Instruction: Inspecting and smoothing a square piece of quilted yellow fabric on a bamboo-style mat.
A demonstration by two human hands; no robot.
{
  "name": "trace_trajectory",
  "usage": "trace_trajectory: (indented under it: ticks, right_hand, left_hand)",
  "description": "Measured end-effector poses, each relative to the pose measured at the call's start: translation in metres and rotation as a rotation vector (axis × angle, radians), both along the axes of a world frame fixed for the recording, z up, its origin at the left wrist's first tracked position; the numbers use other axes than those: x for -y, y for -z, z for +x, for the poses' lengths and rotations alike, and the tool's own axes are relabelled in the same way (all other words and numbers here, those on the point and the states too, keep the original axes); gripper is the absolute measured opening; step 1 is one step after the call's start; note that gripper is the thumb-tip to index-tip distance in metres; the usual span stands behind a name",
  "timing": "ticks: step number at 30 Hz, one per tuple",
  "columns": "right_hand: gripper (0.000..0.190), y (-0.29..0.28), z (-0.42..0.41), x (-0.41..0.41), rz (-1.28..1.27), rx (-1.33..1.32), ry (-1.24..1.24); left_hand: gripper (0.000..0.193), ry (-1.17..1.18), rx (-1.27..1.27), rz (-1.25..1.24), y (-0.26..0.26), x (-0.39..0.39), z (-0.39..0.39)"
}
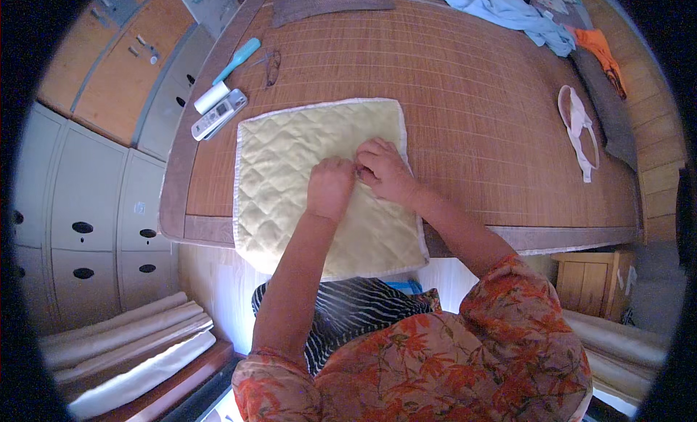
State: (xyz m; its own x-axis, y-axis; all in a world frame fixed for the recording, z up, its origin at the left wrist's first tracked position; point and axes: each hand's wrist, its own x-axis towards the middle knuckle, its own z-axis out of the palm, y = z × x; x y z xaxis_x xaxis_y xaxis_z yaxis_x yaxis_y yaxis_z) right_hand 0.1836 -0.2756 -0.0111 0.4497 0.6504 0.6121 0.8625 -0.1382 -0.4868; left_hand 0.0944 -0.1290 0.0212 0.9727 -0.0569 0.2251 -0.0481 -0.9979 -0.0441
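A pale yellow quilted cloth pad [277, 204] with white edging lies at the front edge of the bed, its near end reaching over the edge towards my lap. My left hand [330, 185] is curled, its fingers bent down at the middle of the pad. Close beside it, my right hand [385, 170] has its thumb and fingers pinched near a small dark spot. What lies between the fingertips is too small and too hidden to tell, and so is whether the left fingers grip the cloth.
The woven mat [463, 111] covers the bed. At the left lie a remote control [213, 121], a phone [237, 99], a white roll [212, 98], a turquoise hairbrush [238, 60] and eyeglasses [273, 68]. A bra [578, 125] and light blue clothing [501, 10] lie farther right.
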Motion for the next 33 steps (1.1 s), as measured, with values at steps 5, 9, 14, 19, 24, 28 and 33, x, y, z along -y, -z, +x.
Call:
trace_trajectory:
  ticks: [5, 9, 14, 19, 24, 28, 33]
  right_hand:
    - [0.016, 0.0, -0.003, -0.002, -0.082, -0.014, 0.118]
    - [0.015, -0.004, -0.002, 0.001, -0.074, -0.011, 0.08]
    - [0.013, -0.016, -0.006, 0.004, -0.101, 0.032, 0.004]
    - [0.015, -0.015, -0.011, -0.003, -0.146, 0.011, 0.136]
    - [0.015, -0.013, -0.025, -0.003, -0.094, -0.012, 0.245]
    - [0.014, -0.014, -0.026, 0.008, -0.081, 0.111, 0.09]
    - [0.013, -0.012, -0.018, 0.008, -0.178, 0.122, 0.163]
  left_hand:
    - [0.009, 0.084, 0.119, -0.054, 0.004, -0.001, -0.002]
    - [0.011, 0.088, 0.134, -0.081, 0.007, -0.004, -0.002]
    - [0.013, -0.068, 0.149, -0.204, 0.01, 0.001, -0.006]
    - [0.015, -0.033, 0.111, -0.294, 0.003, 0.0, -0.015]
    - [0.021, -0.003, 0.256, -0.215, 0.005, 0.011, -0.043]
    - [0.027, -0.005, 0.205, -0.143, 0.001, 0.015, -0.057]
    - [0.031, -0.006, 0.158, -0.198, 0.001, 0.014, -0.063]
